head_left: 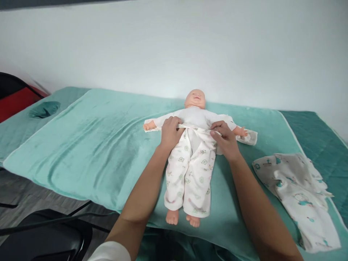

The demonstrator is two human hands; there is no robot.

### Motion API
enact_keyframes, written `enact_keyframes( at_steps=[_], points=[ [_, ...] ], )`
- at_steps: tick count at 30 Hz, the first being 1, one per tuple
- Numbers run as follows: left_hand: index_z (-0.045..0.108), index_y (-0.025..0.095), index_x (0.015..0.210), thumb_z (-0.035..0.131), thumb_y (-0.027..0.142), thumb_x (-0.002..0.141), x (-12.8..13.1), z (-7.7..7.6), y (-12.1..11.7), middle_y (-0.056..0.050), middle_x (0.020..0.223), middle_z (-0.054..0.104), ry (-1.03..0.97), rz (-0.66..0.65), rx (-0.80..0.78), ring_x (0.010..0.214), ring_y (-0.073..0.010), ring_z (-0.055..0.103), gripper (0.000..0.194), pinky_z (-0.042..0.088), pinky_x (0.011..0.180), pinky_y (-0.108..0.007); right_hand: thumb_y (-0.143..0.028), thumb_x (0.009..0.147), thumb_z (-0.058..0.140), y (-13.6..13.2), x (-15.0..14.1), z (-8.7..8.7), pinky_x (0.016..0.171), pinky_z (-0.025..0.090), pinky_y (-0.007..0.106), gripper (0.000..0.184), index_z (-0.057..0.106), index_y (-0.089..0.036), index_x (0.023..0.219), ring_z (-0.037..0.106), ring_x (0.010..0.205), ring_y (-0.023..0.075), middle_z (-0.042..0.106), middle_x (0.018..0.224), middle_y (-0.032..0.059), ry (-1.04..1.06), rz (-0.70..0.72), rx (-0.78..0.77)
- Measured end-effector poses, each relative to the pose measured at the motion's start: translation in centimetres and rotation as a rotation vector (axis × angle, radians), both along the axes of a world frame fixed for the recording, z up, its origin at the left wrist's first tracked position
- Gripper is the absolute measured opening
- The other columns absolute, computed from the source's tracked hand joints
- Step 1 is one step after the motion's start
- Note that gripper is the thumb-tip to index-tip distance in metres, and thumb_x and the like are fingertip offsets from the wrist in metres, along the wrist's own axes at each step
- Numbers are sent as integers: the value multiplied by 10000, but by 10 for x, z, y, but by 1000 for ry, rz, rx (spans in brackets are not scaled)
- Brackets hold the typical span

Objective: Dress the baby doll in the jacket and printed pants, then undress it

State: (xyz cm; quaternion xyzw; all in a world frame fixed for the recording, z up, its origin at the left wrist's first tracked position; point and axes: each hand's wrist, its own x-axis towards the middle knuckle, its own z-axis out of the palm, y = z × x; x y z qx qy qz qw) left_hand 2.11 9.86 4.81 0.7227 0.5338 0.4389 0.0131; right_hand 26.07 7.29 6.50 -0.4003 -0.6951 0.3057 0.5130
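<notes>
A baby doll [196, 98] lies on its back on the green bed cover, arms spread and bare feet towards me. It wears a white long-sleeved top [194, 115] and white printed pants [199, 174]. My left hand [171, 132] is closed on the pants' waistband at the doll's left-hand side in my view. Opposite it, my right hand [224, 139] pinches the other end of the waistband with thumb and fingers. The band lies across the doll's belly. A pale printed cloth [250, 138] shows from beneath the doll's arm; the rest of it is hidden.
White printed clothing [301, 199] lies crumpled on the bed at the right. The green cover [81, 145] has loose folds on the left, near a face hole [45, 109]. A black chair [49, 235] stands by the bed's near edge. A white wall [174, 47] rises behind.
</notes>
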Motion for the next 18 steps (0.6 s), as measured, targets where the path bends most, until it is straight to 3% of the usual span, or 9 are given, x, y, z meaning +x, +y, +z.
enact_keyframes(
  at_steps=[3, 5, 8, 14, 18],
  points=[
    [502, 243, 819, 583, 141, 785, 0, -2, 0, -20, 854, 627, -79, 12, -36, 847, -229, 554, 135, 410, 797, -368, -567, 898, 609, -12, 8, -6, 726, 431, 363, 520, 418, -212, 570, 500, 743, 178, 522, 760, 20, 56, -38, -86],
    [527, 240, 812, 593, 140, 775, -1, -2, 0, -17, 840, 629, -140, 13, -54, 826, -221, 553, 125, 415, 790, -366, -621, 888, 593, -18, 8, -9, 600, 359, 331, 580, 336, -218, 558, 388, 621, 146, 396, 631, -8, 14, -84, -176],
    [545, 236, 782, 587, 120, 754, -2, -3, 1, -9, 804, 621, -222, 19, -70, 808, -211, 552, 127, 426, 774, -356, -663, 857, 605, -20, 5, -10, 531, 260, 307, 593, 337, -219, 569, 295, 575, 125, 287, 582, -28, -123, -74, -291],
    [521, 233, 714, 594, 79, 707, -6, -2, -6, 6, 764, 607, -258, -15, -46, 795, -195, 534, 170, 429, 762, -345, -646, 734, 739, -18, 8, -6, 555, 318, 280, 470, 557, -214, 704, 409, 634, 135, 464, 663, -27, -178, 82, -387],
    [477, 229, 668, 617, 85, 719, -8, -4, -35, 20, 707, 554, -265, -38, -32, 747, -178, 504, 207, 421, 735, -337, -594, 701, 766, -17, 9, -8, 553, 321, 277, 428, 580, -209, 685, 412, 609, 132, 489, 618, -33, -214, -20, -364]
  ],
)
